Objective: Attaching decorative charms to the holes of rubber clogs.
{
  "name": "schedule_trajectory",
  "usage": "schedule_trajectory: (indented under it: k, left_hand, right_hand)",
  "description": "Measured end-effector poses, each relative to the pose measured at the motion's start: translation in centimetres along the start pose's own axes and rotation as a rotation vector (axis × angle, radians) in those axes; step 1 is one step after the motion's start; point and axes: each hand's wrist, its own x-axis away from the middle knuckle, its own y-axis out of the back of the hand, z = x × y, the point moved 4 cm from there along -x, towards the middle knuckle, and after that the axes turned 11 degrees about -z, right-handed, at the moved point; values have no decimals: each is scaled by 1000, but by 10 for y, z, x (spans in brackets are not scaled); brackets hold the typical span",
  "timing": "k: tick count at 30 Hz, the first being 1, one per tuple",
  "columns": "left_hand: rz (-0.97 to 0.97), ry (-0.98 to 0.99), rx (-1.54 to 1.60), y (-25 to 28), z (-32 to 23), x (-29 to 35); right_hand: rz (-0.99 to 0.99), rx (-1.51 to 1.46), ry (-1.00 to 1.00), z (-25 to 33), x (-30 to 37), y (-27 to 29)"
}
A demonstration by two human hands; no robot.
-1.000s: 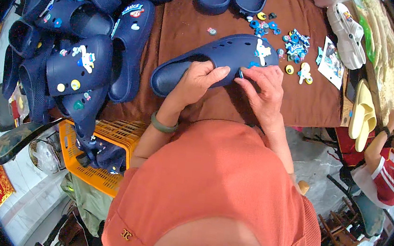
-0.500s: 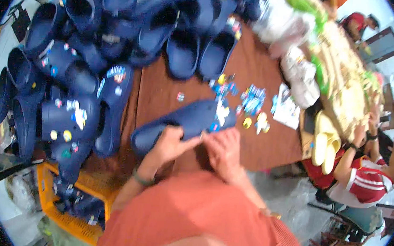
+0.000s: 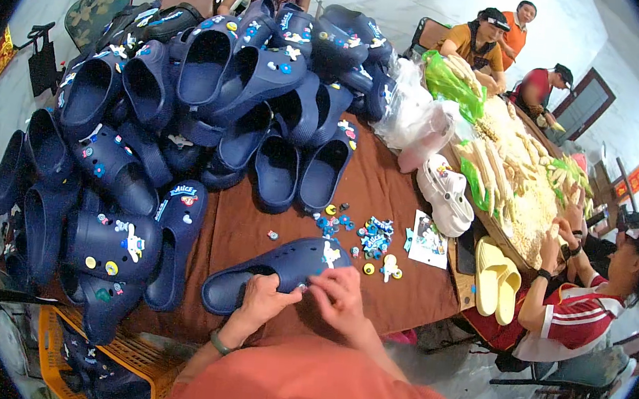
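A navy clog (image 3: 228,289) lies on its sole on the brown cloth before me, its toe pointing right. A white charm (image 3: 331,253) sits on the toe. My left hand (image 3: 262,302) grips the clog's near side, thumb stretched toward the toe. By that thumb's tip is a small round charm (image 3: 302,287); whether it is fixed in the clog or held, I cannot tell. My right hand (image 3: 340,300) is just right of it, fingers curled together beside the clog. Loose blue charms (image 3: 376,237) and a yellow round charm (image 3: 368,269) lie beyond the toe.
Navy clogs (image 3: 276,168) are heaped at left and back. To the right are a printed card (image 3: 429,241), white clogs (image 3: 443,196), yellow slippers (image 3: 489,273) and a table of pale produce (image 3: 517,180). A co-worker (image 3: 585,317) sits there. An orange crate (image 3: 51,351) stands lower left.
The view has tilted upward, so more people and wall show and the table sits lower in the picture. My right fingers are slightly farther from my left thumb.
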Motion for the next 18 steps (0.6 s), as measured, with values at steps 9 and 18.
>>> schedule_trajectory:
  k: [9,18]
  left_hand:
    - [295,136,-5,2,10,19]
    - [620,346,777,21,0,20]
  right_hand:
    - [190,171,-236,-44,15,-3]
    - [173,121,-144,-36,4,-4]
